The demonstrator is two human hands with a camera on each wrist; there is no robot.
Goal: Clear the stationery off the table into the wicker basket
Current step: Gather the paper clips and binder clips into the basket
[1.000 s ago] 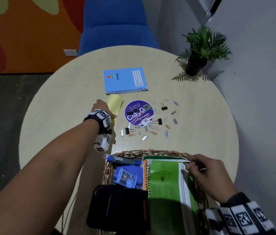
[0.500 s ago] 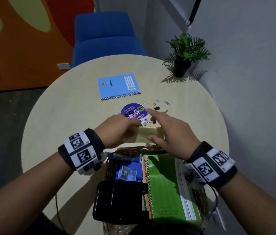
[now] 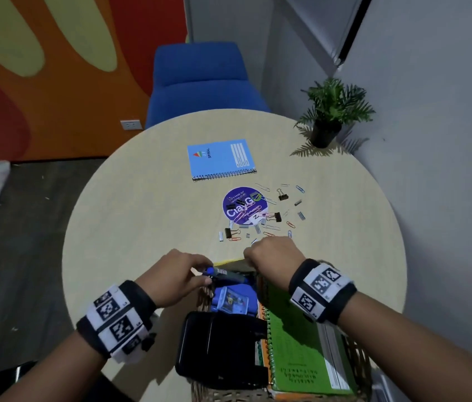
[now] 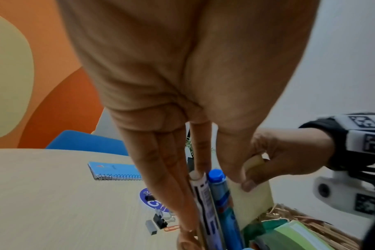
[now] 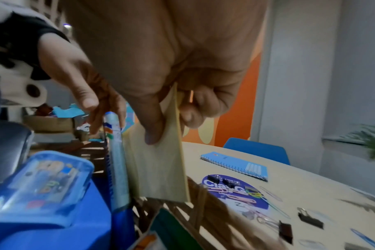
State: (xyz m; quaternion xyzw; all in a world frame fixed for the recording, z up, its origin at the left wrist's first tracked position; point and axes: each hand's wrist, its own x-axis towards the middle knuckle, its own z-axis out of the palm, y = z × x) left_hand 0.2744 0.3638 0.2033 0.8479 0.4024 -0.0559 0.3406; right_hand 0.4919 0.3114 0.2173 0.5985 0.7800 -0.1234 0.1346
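Observation:
The wicker basket stands at the table's near edge. Inside are a green notebook, a black case and a clear blue box. My right hand pinches a yellow sticky-note pad on edge, its lower part inside the basket's far rim. My left hand holds two markers between fingers and thumb, beside the pad. On the table lie a blue spiral notebook, a round purple sticker and several paper and binder clips.
A potted plant stands at the table's far right edge by the grey wall. A blue chair is behind the table. Bare tabletop lies to the left of the clips.
My left hand brought the yellow pad from the table to the basket. My right hand took it and now holds it upright at the far rim. My left hand moved onto the markers.

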